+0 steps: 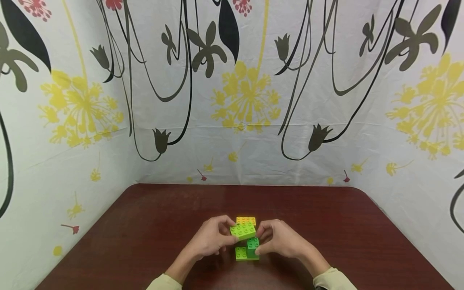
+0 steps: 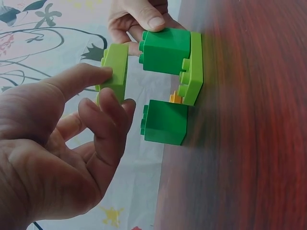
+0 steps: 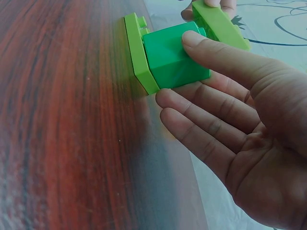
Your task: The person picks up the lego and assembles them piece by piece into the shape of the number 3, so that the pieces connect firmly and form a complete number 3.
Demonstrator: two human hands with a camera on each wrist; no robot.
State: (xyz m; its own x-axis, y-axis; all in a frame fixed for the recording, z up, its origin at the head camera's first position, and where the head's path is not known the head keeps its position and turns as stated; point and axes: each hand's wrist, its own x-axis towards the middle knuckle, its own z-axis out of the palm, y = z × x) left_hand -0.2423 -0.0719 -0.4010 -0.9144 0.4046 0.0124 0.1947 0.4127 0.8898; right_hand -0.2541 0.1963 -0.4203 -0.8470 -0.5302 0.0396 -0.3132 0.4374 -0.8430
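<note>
My left hand (image 1: pixel 214 237) pinches a lime-green toy building brick (image 1: pixel 243 231) between thumb and fingers, raised above the table. My right hand (image 1: pixel 282 241) grips a dark green block (image 2: pixel 165 50), its thumb against one side. This block sits on one end of a flat lime-green brick (image 1: pixel 241 253), whose bare studs show at the other end. A second dark green block (image 2: pixel 165 122) stands beside them in the left wrist view; the head view does not show it clearly. Just behind the raised brick lies a yellow brick (image 1: pixel 246 220), partly covered by it.
All the bricks are near the front middle of a dark red-brown wooden table (image 1: pixel 174 209). A white cloth with printed flowers (image 1: pixel 217 153) hangs behind the table and along both sides.
</note>
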